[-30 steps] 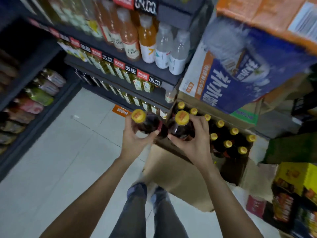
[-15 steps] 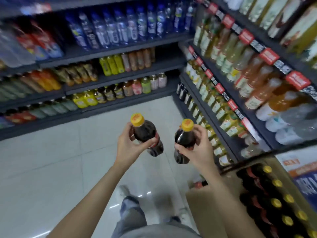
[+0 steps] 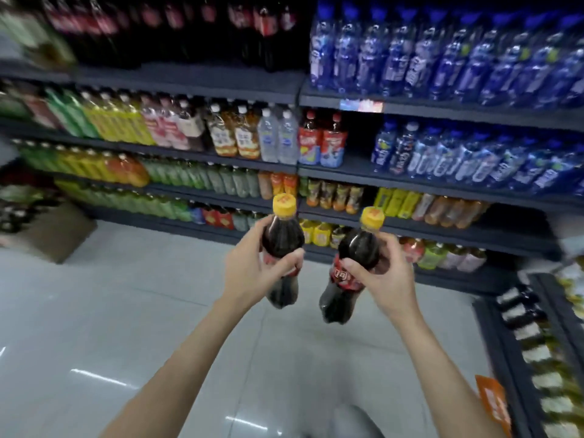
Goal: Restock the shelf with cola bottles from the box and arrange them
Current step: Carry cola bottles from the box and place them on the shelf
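Nearest the camera, two bare forearms reached out over the pale tiled floor (image 3: 94, 311). The left hand (image 3: 252, 270) was curled around the shoulder and red label of one yellow-capped cola bottle (image 3: 282, 248), thumb across the front, so the bottle hung upright and well apart from any shelf. Just right of that bottle, the right hand (image 3: 379, 279) gripped a second cola bottle (image 3: 354, 263) the same way, this one tilted with its base swung toward the first. Holding each high by the shoulder probably left the bases free to be set down first on a shelf.

Beyond the left bottle stood the dark shelving unit (image 3: 221, 159), its rows packed with green, yellow and orange drinks. Up and left of the bottle, a blurred row of dark cola bottles on the top shelf (image 3: 177, 30) looked the likely destination. The box was out of view.
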